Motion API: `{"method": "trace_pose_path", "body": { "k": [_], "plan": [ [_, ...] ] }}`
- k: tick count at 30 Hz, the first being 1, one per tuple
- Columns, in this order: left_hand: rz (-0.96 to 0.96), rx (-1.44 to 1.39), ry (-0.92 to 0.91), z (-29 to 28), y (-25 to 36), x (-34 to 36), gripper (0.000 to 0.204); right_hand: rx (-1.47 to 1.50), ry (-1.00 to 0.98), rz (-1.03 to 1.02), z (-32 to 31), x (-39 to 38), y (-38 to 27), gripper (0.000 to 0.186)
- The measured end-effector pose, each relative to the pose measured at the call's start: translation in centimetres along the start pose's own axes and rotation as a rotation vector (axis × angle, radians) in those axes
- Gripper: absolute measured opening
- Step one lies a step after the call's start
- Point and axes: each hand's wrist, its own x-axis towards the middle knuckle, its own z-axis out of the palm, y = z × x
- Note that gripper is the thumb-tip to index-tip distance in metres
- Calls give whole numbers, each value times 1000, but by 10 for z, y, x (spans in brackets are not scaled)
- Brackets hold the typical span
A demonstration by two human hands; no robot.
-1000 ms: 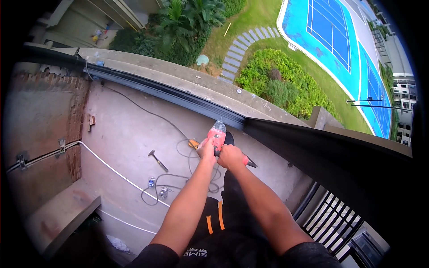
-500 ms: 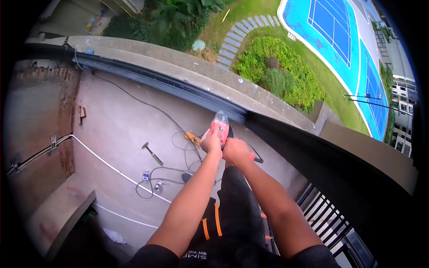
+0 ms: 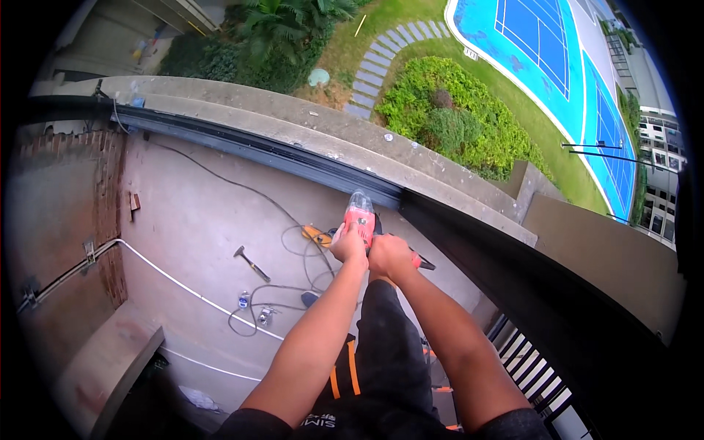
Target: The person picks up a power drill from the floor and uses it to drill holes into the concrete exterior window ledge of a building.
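Both my hands are closed around a red power tool (image 3: 359, 217) with a clear rounded cover at its front end. My left hand (image 3: 348, 245) grips the left side of its body. Further back, my right hand (image 3: 389, 254) wraps the rear part, and a red and black end sticks out beyond it. The tool's front points at the dark metal frame rail (image 3: 279, 158) that runs along the ledge. I cannot tell whether it touches the rail. Behind my hands, lower down, a dark cable (image 3: 271, 188) loops over the floor beside a yellow-orange object (image 3: 316, 235).
A hammer (image 3: 252, 264), a small bottle (image 3: 243, 299) and a small metallic item (image 3: 265, 316) lie on the floor to the left. A white pipe (image 3: 176, 279) crosses there. Beyond the concrete ledge (image 3: 257, 99) is a drop to a garden. A black panel (image 3: 513, 271) stands at the right.
The view has shifted slightly, so the ledge and floor sit a little lower in it. Both hands keep their hold on the red power tool, which stays near the rail.
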Motion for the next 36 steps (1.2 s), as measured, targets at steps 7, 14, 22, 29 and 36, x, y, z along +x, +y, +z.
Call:
{"method": "trace_pose_path", "body": {
  "k": [7, 14, 22, 29, 36],
  "plan": [
    [-32, -23, 26, 6, 1, -5, 43, -10, -35, 15, -9, 2, 5, 30],
    [-112, -86, -8, 4, -12, 12, 46, -11, -15, -7, 0, 6, 8, 35],
    [-17, 29, -132, -27, -30, 40, 53, 102, -13, 69, 10, -24, -18, 32],
    [-53, -23, -131, -60, -10, -7, 50, 67, -14, 2, 4, -66, -25, 30],
    [72, 116, -48, -110, 13, -76, 66, 93, 125, -91, 2, -142, -42, 26]
  ]
}}
